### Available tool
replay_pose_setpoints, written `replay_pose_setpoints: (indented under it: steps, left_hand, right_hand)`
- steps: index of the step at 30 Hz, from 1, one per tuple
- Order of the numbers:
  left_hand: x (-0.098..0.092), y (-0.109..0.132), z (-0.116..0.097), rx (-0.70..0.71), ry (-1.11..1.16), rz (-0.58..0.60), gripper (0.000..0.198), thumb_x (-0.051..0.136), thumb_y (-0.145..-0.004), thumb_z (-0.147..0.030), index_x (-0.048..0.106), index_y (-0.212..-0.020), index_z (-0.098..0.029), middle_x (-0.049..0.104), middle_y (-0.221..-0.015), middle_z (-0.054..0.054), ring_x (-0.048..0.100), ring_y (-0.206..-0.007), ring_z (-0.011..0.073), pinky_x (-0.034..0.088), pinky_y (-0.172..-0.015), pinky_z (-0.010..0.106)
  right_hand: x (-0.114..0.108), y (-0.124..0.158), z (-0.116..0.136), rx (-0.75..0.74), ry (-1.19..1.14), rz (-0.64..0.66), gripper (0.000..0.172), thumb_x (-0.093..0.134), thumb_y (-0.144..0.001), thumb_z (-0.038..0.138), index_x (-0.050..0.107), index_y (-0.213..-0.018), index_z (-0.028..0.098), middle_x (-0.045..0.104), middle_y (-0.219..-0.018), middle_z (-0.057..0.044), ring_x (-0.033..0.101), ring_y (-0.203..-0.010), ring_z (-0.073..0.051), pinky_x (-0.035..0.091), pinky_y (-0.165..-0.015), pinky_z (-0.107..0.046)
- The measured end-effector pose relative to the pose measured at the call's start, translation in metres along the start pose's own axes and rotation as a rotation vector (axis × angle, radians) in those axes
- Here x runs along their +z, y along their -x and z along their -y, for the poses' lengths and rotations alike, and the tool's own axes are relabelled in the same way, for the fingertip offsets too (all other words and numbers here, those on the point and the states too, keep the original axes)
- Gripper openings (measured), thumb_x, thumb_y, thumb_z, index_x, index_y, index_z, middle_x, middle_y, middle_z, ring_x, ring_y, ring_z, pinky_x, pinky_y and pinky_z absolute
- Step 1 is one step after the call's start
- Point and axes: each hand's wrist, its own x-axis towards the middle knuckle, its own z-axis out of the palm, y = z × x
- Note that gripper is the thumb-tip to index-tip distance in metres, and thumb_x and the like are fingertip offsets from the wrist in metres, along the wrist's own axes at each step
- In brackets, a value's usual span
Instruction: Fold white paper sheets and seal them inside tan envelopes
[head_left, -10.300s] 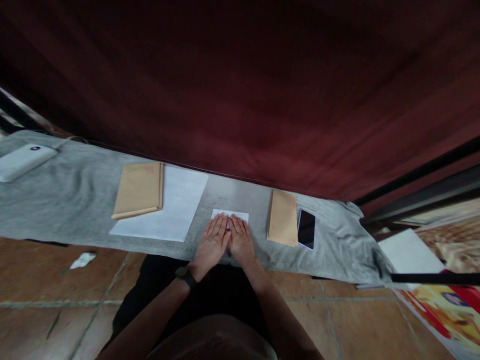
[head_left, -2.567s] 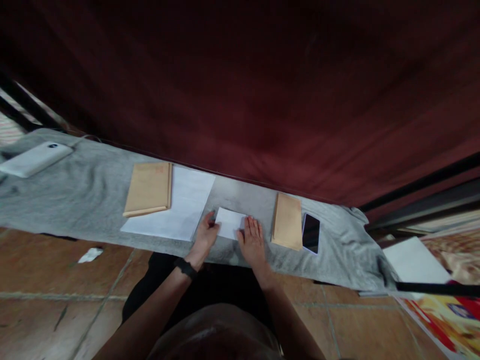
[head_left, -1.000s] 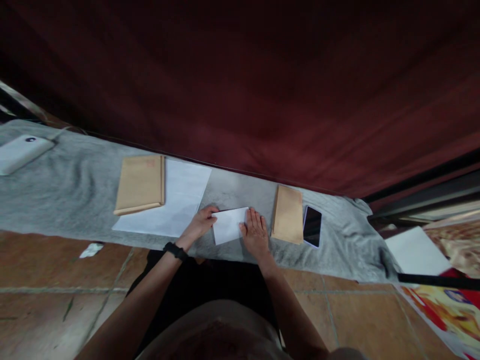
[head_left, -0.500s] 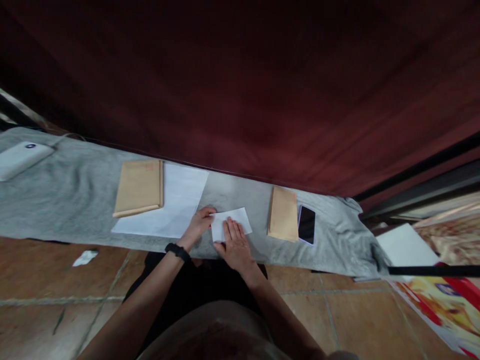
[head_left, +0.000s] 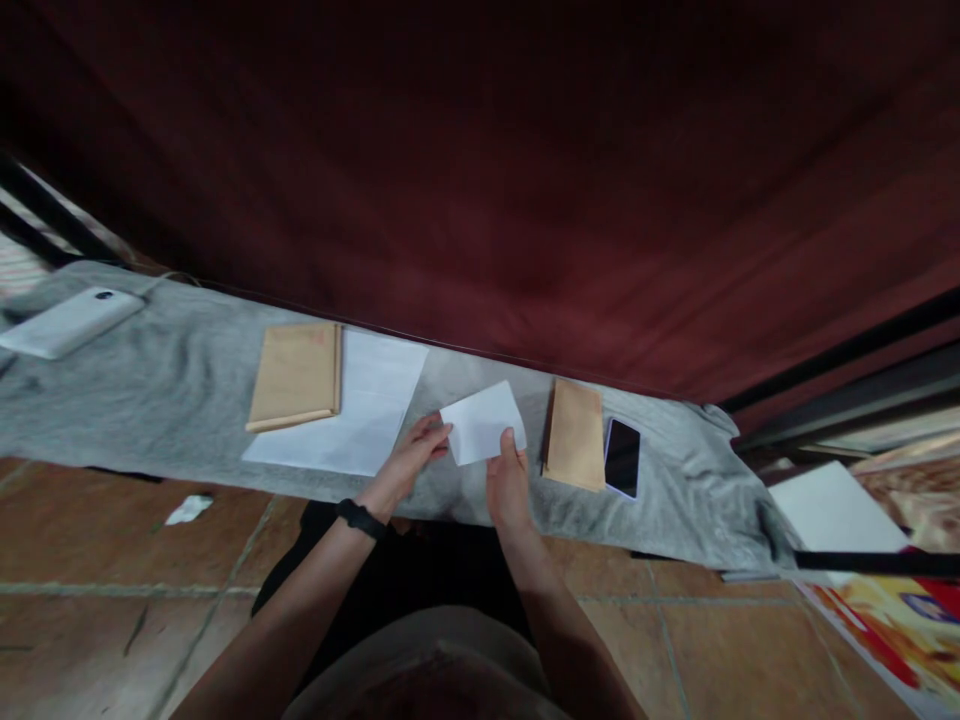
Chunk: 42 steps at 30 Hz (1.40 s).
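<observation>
Between my two hands is a folded sheet of white paper, tilted, its far right corner pointing away from me. My left hand, with a black band on the wrist, pinches the paper's left edge. My right hand grips its lower right corner, thumb on top and fingers underneath. Larger white sheets lie left of my hands, partly under a stack of brown envelopes. To the right of my right hand lies another small pile of brown envelopes.
A grey cloth covers the narrow work surface. Beside the right envelopes lies a phone; a white device with a cable sits far left. A dark red panel rises behind. Crumpled white paper is on the tiled floor.
My right hand has gone from lying flat on the folded paper to gripping its right corner. The paper has turned and shifted up and right, with my left hand still at its left edge.
</observation>
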Motion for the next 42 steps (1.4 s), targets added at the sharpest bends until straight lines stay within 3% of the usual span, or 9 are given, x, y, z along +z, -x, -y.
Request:
replay_pose_setpoints:
  steps: [5, 8, 12, 16, 18, 21, 25, 36, 42]
  left_hand:
    - [-0.003, -0.013, 0.023, 0.104, -0.083, -0.025, 0.062, 0.075, -0.068, -0.023, 0.060, -0.127, -0.016, 0.067, -0.079, -0.001, 0.064, -0.070, 0.0154, 0.049, -0.065, 0.027]
    - [-0.012, -0.026, 0.028, 0.225, -0.311, -0.072, 0.062, 0.068, -0.072, -0.017, 0.058, -0.133, -0.017, 0.062, -0.072, -0.004, 0.058, -0.061, 0.0140, 0.047, -0.060, 0.027]
    - [-0.019, -0.032, 0.031, 0.371, -0.714, -0.110, 0.060, 0.060, -0.078, -0.011, 0.055, -0.138, -0.017, 0.062, -0.073, -0.002, 0.059, -0.064, 0.0154, 0.051, -0.069, 0.031]
    - [-0.010, -0.020, 0.034, 0.550, -0.986, -0.174, 0.053, 0.052, -0.090, -0.016, 0.051, -0.142, -0.015, 0.069, -0.106, 0.010, 0.067, -0.097, 0.0228, 0.054, -0.092, 0.039]
    - [-0.001, -0.012, 0.038, 0.704, -1.104, -0.168, 0.049, 0.047, -0.097, -0.023, 0.048, -0.145, -0.016, 0.062, -0.133, 0.015, 0.059, -0.123, 0.0255, 0.048, -0.106, 0.042]
    - [0.013, -0.002, 0.049, 0.848, -1.300, -0.022, 0.051, 0.040, -0.102, -0.033, 0.042, -0.150, -0.018, 0.045, -0.156, 0.013, 0.038, -0.146, 0.0258, 0.036, -0.119, 0.044]
    - [0.022, 0.003, 0.066, 0.843, -1.484, 0.081, 0.055, 0.037, -0.104, -0.040, 0.039, -0.153, -0.017, 0.035, -0.162, 0.013, 0.027, -0.153, 0.0265, 0.027, -0.123, 0.049]
    - [0.011, 0.001, 0.068, 0.798, -1.494, 0.011, 0.063, 0.043, -0.100, -0.044, 0.039, -0.154, -0.012, 0.031, -0.162, 0.017, 0.025, -0.153, 0.0301, 0.022, -0.124, 0.049]
    - [0.012, 0.002, 0.067, 0.786, -1.524, 0.018, 0.064, 0.047, -0.098, -0.044, 0.039, -0.154, -0.013, 0.029, -0.163, 0.017, 0.025, -0.153, 0.0316, 0.020, -0.125, 0.052]
  right_hand:
    - [-0.021, -0.010, -0.024, 0.152, -0.148, -0.089, 0.040, 0.067, -0.080, 0.045, 0.065, -0.109, 0.018, 0.074, -0.106, -0.009, 0.071, -0.094, -0.023, 0.060, -0.074, -0.032]
    - [-0.045, -0.017, -0.036, 0.187, 0.091, -0.124, 0.041, 0.067, -0.075, 0.041, 0.065, -0.109, 0.018, 0.073, -0.100, -0.007, 0.070, -0.084, -0.021, 0.058, -0.063, -0.029]
    - [-0.068, -0.022, -0.041, 0.094, 0.620, 0.038, 0.032, 0.058, -0.083, 0.034, 0.068, -0.110, 0.019, 0.073, -0.087, -0.004, 0.068, -0.075, -0.019, 0.054, -0.064, -0.027]
    - [-0.073, -0.019, -0.039, -0.042, 1.071, 0.066, 0.023, 0.053, -0.091, 0.028, 0.068, -0.107, 0.020, 0.074, -0.089, -0.006, 0.069, -0.081, -0.020, 0.050, -0.072, -0.026]
    - [-0.072, -0.018, -0.039, -0.062, 1.198, 0.078, 0.021, 0.052, -0.092, 0.026, 0.068, -0.105, 0.020, 0.074, -0.088, -0.006, 0.070, -0.081, -0.020, 0.049, -0.071, -0.026]
    - [-0.070, -0.019, -0.038, -0.078, 1.270, 0.109, 0.018, 0.051, -0.094, 0.026, 0.066, -0.102, 0.020, 0.074, -0.088, -0.005, 0.069, -0.081, -0.019, 0.047, -0.070, -0.025]
    - [-0.071, -0.022, -0.038, -0.107, 1.248, 0.137, 0.017, 0.050, -0.094, 0.027, 0.066, -0.098, 0.021, 0.073, -0.086, -0.004, 0.068, -0.077, -0.019, 0.047, -0.069, -0.025]
    - [-0.074, -0.025, -0.040, -0.139, 1.203, 0.143, 0.017, 0.051, -0.093, 0.029, 0.065, -0.087, 0.022, 0.070, -0.075, -0.001, 0.066, -0.071, -0.019, 0.048, -0.068, -0.027]
    - [-0.070, -0.009, -0.039, -0.275, 1.311, 0.054, 0.035, 0.049, -0.097, 0.028, 0.059, -0.126, 0.011, 0.071, -0.105, -0.015, 0.069, -0.091, -0.025, 0.051, -0.080, -0.034]
